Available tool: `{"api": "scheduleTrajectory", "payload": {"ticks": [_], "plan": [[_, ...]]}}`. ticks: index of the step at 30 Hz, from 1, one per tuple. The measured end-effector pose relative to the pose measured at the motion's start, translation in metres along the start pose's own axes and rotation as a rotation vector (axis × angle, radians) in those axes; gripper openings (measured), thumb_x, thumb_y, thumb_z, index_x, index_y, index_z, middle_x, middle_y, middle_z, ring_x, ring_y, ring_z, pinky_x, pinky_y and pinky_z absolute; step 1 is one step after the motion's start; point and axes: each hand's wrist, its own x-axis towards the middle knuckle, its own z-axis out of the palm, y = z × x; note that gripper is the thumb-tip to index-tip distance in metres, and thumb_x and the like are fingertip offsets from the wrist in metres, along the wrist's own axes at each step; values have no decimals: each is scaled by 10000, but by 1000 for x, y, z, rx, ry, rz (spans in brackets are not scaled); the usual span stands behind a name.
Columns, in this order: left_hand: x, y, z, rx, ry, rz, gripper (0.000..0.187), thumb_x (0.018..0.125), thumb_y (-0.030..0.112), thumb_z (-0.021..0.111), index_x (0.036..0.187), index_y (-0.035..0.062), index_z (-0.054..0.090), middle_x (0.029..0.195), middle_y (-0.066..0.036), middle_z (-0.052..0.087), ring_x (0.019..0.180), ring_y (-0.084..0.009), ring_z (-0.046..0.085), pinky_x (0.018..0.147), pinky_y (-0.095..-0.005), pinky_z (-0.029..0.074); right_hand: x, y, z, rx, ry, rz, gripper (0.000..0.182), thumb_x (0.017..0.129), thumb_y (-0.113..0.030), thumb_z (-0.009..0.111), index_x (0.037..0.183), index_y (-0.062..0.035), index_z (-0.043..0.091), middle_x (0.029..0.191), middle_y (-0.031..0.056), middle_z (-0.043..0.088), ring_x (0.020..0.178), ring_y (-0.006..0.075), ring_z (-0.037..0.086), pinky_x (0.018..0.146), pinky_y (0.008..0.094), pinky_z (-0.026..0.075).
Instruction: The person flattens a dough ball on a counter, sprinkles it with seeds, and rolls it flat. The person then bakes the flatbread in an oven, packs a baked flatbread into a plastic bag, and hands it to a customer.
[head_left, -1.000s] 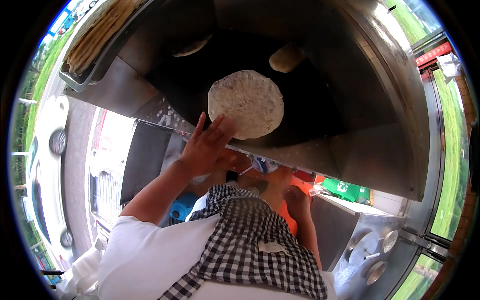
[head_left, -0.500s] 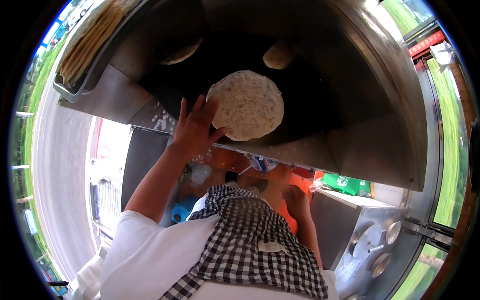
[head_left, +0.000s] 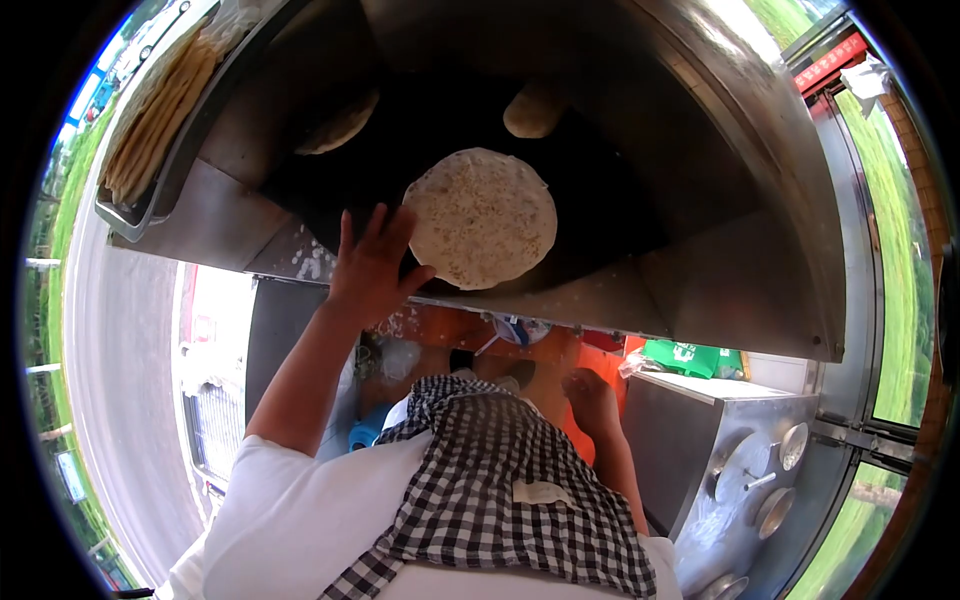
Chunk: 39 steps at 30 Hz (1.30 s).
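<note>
A round, pale flatbread (head_left: 482,220) with a seed-speckled top lies flat on the dark griddle (head_left: 610,215). My left hand (head_left: 376,265) is at its left edge, palm down with fingers spread. The index fingertip and thumb come right up to the bread's rim, and nothing is gripped. Lower right, my right hand (head_left: 592,398) hangs beside the checked apron (head_left: 500,480), fingers curled in and nothing showing in them. Farther back on the griddle are two more breads, one at the left (head_left: 345,126) and one at the right (head_left: 533,114), both partly in shadow.
A grey tray (head_left: 150,215) of stacked flatbreads (head_left: 165,125) stands at the upper left. Metal walls (head_left: 760,230) enclose the griddle. At the right is a steel cabinet (head_left: 680,430) with a green bag (head_left: 690,357) behind it. Orange containers (head_left: 602,375) sit below the griddle's front edge.
My left hand has drawn back slightly left, from overlapping the flatbread to its edge, fingers still spread. The view has shifted a little. My right hand stays curled beside the apron.
</note>
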Motion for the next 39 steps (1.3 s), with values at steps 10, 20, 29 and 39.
{"api": "scheduleTrajectory", "payload": {"ticks": [10,20,29,39], "plan": [[-5,55,12,-182,121,344,789,960,534,639,1594,117,422,1654,-111,410,1566,-354,305,1270,-646,124,2,-4,3,-28,0,6,293,952,-270,695,1138,-45,700,993,226,744,952,394,738,801,442,581],[9,100,25,-210,116,432,816,939,575,639,1582,112,443,1640,-84,433,1575,-327,287,1268,-663,113,-6,-9,10,-50,4,8,284,981,-259,674,1128,-18,704,954,192,756,899,281,753,808,375,572],[36,124,15,-254,108,480,821,955,530,648,1605,103,387,1644,-102,419,1583,-318,267,1278,-641,111,-9,-8,13,-48,16,9,265,981,-257,674,1109,-27,706,946,186,750,897,305,752,801,392,573],[53,115,7,-233,28,477,798,989,530,609,1616,103,361,1671,-145,362,1584,-339,255,1293,-580,141,-11,-6,14,-6,28,26,291,968,-288,689,1129,-47,716,970,217,750,936,376,742,798,427,579]]}}
